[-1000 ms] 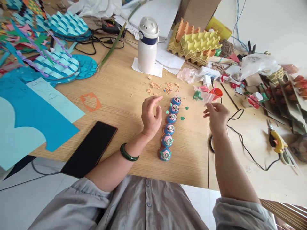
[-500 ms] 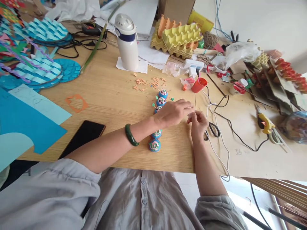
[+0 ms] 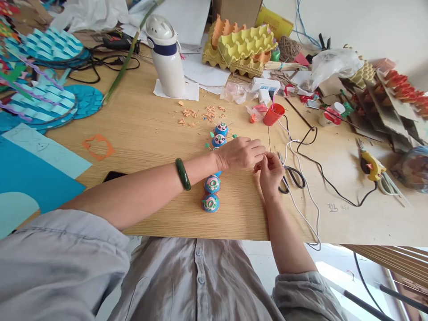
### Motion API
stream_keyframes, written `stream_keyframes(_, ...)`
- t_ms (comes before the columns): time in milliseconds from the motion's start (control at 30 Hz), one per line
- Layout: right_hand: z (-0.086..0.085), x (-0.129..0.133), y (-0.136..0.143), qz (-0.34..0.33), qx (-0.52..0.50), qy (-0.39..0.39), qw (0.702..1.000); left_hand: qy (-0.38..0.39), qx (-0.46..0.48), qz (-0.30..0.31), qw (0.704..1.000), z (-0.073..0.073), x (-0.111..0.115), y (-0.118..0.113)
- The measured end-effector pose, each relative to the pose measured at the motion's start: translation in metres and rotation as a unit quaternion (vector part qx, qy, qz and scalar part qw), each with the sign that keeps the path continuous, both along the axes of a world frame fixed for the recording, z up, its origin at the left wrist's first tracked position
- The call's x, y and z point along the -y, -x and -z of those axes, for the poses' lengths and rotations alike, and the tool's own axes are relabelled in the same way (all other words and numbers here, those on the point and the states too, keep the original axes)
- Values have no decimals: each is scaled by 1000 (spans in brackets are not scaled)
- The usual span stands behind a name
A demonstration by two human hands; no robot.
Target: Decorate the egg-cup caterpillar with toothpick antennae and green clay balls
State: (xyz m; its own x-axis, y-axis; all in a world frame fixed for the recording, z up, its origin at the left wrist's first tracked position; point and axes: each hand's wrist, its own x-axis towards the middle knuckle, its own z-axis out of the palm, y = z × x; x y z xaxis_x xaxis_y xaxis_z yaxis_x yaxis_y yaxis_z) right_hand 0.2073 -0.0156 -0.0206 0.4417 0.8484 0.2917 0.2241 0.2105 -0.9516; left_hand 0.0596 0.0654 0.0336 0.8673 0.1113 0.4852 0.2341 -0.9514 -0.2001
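Note:
My left hand (image 3: pixel 241 154), with a dark green bangle (image 3: pixel 183 174) on its wrist, reaches across the wooden table with fingers bent inward. Its fingertips meet those of my right hand (image 3: pixel 270 171), which is pinched closed. Whatever lies between the fingertips is too small and covered to make out. Under my left forearm runs a row of blue domed pieces (image 3: pixel 211 203) decorated in pink and green; the forearm hides the middle ones. Green-tipped sticks poke out of the upper pieces. Black-handled scissors (image 3: pixel 294 177) lie just right of my right hand, partly behind it.
Orange scraps (image 3: pixel 190 113) lie beyond the row. A white thermos (image 3: pixel 168 67), egg cartons (image 3: pixel 245 47) and a red cup (image 3: pixel 273 114) stand farther back. To the right are cables and a yellow glue gun (image 3: pixel 370 167). Blue paper (image 3: pixel 36 165) and a phone (image 3: pixel 115 176) lie left.
The view has shifted slightly. My hands stay together at the fingertips and have moved a little left, uncovering more of the scissors. My left forearm now covers more of the phone.

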Motion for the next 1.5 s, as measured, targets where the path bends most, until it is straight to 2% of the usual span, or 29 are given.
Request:
stream_keyframes(167, 7, 0, -5, -12, 49, 4, 999, 20, -65, 4, 998, -6, 1, 2)
stream_keyframes(333, 8, -1, -12, 71, 196, -10, 978, 41, -125, 43, 990, -10, 9, 1)
stream_keyframes(433, 1, 1, -10, 110, 281, -39, 953, 27, -140, 16, 990, -10, 15, 2)
stream_keyframes(500, -3, 1, -8, 123, 301, -61, 944, 6, -131, -9, 991, -9, 16, 3)
stream_keyframes(733, -1, 3, 1, 76, 248, -54, 964, -34, -63, -24, 997, 5, 8, 16)
stream_keyframes(900, 5, 4, 3, 92, 295, -72, 948, 9, -96, -46, 994, 13, 13, 21)
stream_keyframes(1000, 8, 5, 2, 107, 361, -78, 923, 49, -117, -77, 989, 12, 24, 21)
stream_keyframes(1100, 9, 6, 2, 93, 405, -89, 905, 81, -136, -117, 981, 8, 34, 17)
stream_keyframes(1233, 10, 7, 4, 54, 392, -79, 915, 116, -159, -134, 971, 8, 41, 13)
stream_keyframes(1367, 8, 10, 8, 22, 365, -58, 929, 182, -175, -154, 955, 15, 37, 15)
stream_keyframes(1433, 5, 10, 7, 1, 342, -63, 938, 200, -152, -141, 958, 19, 32, 19)
stream_keyframes(1500, 0, 10, 5, 23, 289, -79, 954, 215, -101, -134, 962, 22, 28, 24)
